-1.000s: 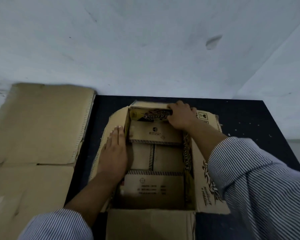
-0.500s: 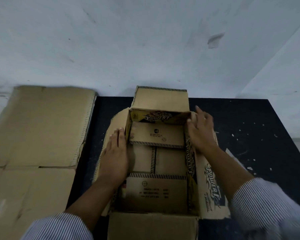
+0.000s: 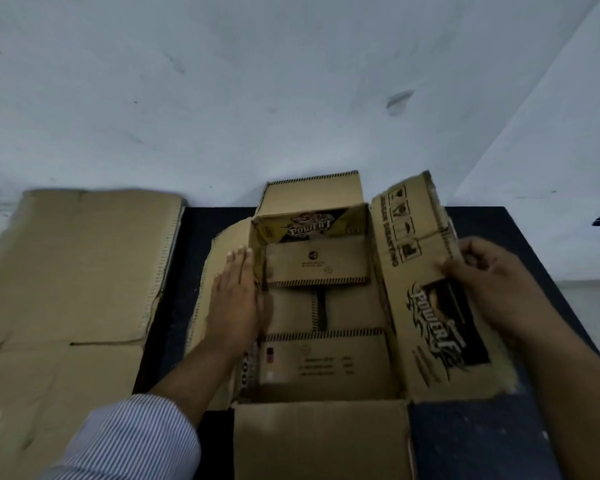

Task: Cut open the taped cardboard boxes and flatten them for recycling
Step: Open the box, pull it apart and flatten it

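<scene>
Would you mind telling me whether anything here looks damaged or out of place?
The right flap of the box, gripped by the right hand, is frayed at its near corner and creased across its far end.

a single wide-angle view from the person's head, facing forward and steeply down over the near edge of the dark table [image 3: 482,445] — close in, so the open box [image 3: 317,265] fills the centre. the left hand [image 3: 236,299] sits toward 7 o'clock, the right hand [image 3: 492,282] toward 4 o'clock. the wall [image 3: 257,98] fills 12 o'clock — flattened cardboard [image 3: 77,271] lies at 9 o'clock.
</scene>
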`<state>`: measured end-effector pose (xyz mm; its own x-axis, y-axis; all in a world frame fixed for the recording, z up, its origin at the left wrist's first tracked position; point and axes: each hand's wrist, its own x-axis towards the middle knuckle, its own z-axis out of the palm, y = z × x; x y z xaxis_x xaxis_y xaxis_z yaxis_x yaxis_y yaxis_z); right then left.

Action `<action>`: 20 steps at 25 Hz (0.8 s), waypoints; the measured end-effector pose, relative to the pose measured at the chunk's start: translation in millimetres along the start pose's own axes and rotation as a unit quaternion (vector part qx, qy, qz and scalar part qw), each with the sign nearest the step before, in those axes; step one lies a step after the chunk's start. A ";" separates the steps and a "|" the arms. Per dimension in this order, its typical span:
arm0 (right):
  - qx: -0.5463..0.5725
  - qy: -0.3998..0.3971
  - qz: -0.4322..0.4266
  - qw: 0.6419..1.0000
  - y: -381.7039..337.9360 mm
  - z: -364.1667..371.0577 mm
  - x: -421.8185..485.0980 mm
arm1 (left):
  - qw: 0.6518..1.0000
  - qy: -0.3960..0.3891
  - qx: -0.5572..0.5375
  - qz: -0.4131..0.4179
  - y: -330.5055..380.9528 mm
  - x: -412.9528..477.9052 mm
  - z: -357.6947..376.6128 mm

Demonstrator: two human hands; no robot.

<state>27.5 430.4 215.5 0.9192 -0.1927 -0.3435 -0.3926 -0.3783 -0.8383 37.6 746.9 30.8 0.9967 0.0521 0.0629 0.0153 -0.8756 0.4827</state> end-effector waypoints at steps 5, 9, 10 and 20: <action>0.184 0.001 -0.038 0.982 -36.3 17.4 -0.1 | 0.984 -0.146 -0.088 0.044 -5.1 4.7 -1.2; 0.198 -0.031 -0.062 0.978 -55.5 44.3 -10.1 | 0.950 -0.255 -0.165 -0.070 5.4 20.8 -46.5; 0.199 -0.039 -0.071 0.977 -61.4 50.9 -11.3 | 0.941 -0.246 -0.209 -0.102 14.9 20.3 -61.2; 0.142 -0.150 -0.131 0.970 -78.7 112.3 -29.1 | 0.866 -0.103 -0.488 0.025 112.3 -33.2 -148.6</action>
<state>35.2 567.4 244.0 0.9708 0.1648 -0.1745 -0.1586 -0.1051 -0.9817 -5.8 718.2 212.7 0.9887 -0.1496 -0.0031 -0.0038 -0.0456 0.9990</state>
